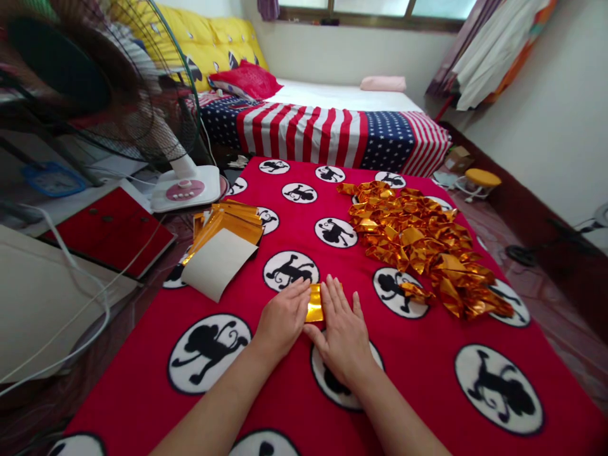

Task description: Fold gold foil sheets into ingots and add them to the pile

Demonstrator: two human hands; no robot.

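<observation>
Nearest, two bare forearms come in over the near edge of the red cloth (408, 367), which has white circles with black monkeys. The left hand (284, 318) has its fingers close together and slightly bent, and they rest at the left side of the small gold foil piece (315, 305). Whether they pinch it, I cannot tell. The right hand (342, 332) is open, palm down, its fingers straight over the right part of the foil — only the little finger stands a bit apart. Its thumb points to the left, near the foil's near edge. So the foil lies flat on the cloth, between and partly under the fingers.

Farther, to the right, one loose gold piece (417, 293) lies just beside a big heap of folded gold pieces (408, 231), which spreads along the right edge of the cloth. Near the left edge there is a stack of gold sheets (232, 218), with a pale sheet (220, 263) on its near side.

Beyond the far left corner stands a fan (184, 189); behind the far edge is a bed (327, 130) with a red pillow (249, 80) and a pink one.
</observation>
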